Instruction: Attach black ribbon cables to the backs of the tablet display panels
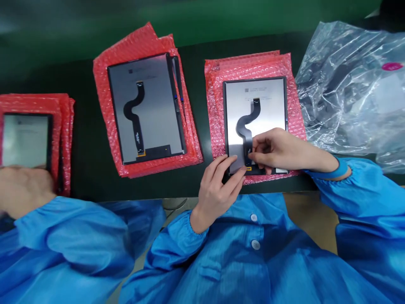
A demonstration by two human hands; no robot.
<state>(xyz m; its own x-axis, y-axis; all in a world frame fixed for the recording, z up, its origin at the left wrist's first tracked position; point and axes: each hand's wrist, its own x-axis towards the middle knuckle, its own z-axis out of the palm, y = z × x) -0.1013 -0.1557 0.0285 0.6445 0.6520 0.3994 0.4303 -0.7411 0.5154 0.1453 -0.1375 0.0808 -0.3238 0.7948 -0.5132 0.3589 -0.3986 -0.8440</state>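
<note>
In front of me a display panel (pixel 272 114) lies back side up on red bubble-wrap bags (pixel 216 101). A black S-shaped flex cable (pixel 242 123) runs down it, its upper end casting a shadow on the panel. My right hand (pixel 275 150) pinches the cable's lower part between thumb and fingers. My left hand (pixel 218 185) has its fingers stretched over the panel's lower left edge. Its index fingertip is close to the cable's lower end, by a small yellow-orange connector (pixel 249 168). Whether the cable's end touches that connector I cannot tell.
Left of my panel, another panel (pixel 152 105) with a flex cable rests on stacked red bubble-wrap bags (pixel 110 139). Clear plastic bags (pixel 341 93) lie at the right. At far left, a co-worker's hand (pixel 27 188) is over a third panel (pixel 27 141). The dark green table (pixel 104 190) ends near my body.
</note>
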